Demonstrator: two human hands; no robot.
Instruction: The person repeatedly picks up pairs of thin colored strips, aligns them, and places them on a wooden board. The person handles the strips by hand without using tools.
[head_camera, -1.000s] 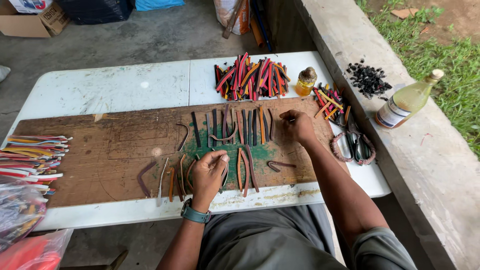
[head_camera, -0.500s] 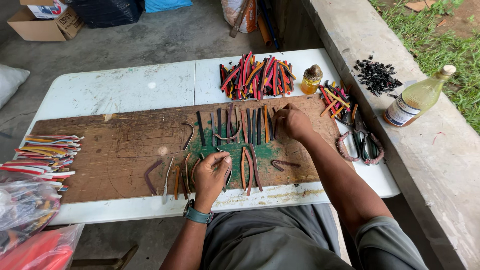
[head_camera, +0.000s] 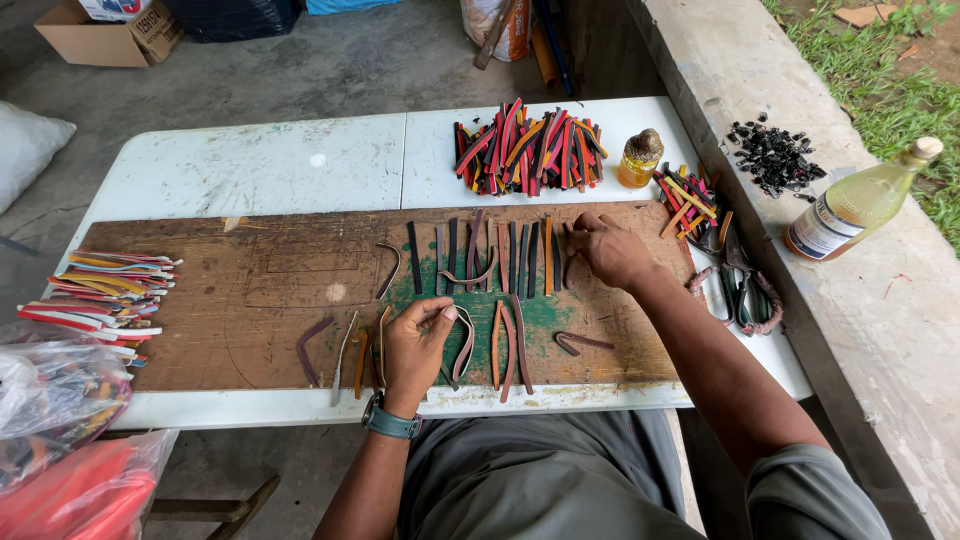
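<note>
The left hand, a teal watch on its wrist, lay curled on the near part of the board, its thumb and fingers pinching a dark curved strip that bent away to its right. The right hand reached farther out and to the right, fingers loosely closed around the top of a dark strip at the right end of the far row of strips; whether it truly gripped that strip I could not tell. That row held roughly ten strips, black, brown and one orange, standing side by side. Nearer, about three more lay just right of the left hand, four or so to its left, and one folded strip sat alone toward the right. All of it rested on a worn wooden board with a green stain in its middle, laid across a white folding table. At the far edge sat one heap of red, black and orange strips, one small amber bottle to its right, then a smaller heap of coloured bits and a pair of shears. A stack of coloured strips lay at the left end. On the concrete ledge to the right stood one bottle of pale liquid and a scatter of black scraps. A cardboard box sat on the concrete floor beyond.
</note>
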